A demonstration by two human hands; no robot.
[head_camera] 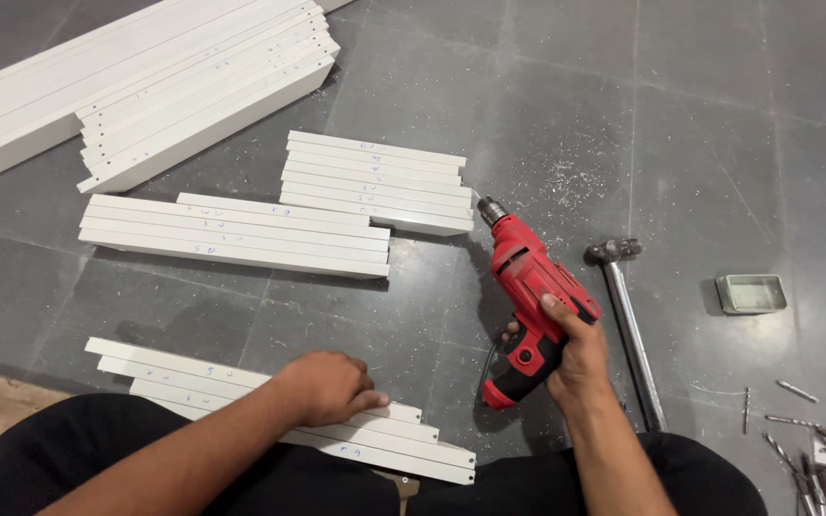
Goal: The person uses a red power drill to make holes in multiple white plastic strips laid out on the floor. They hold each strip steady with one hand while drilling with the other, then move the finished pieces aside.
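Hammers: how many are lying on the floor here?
1. The hammer lies on the grey floor just right of the red drill, which the right hand grips. Others may lie out of view.

Drill (528, 296) right of near board stack (336, 435); hammer (628, 315) right of drill; tin (750, 293) farther right.

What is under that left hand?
The left hand lies flat on a stack of white strips on the grey floor, overlapping like steps. The part beneath the palm is covered. The right hand grips a red drill.
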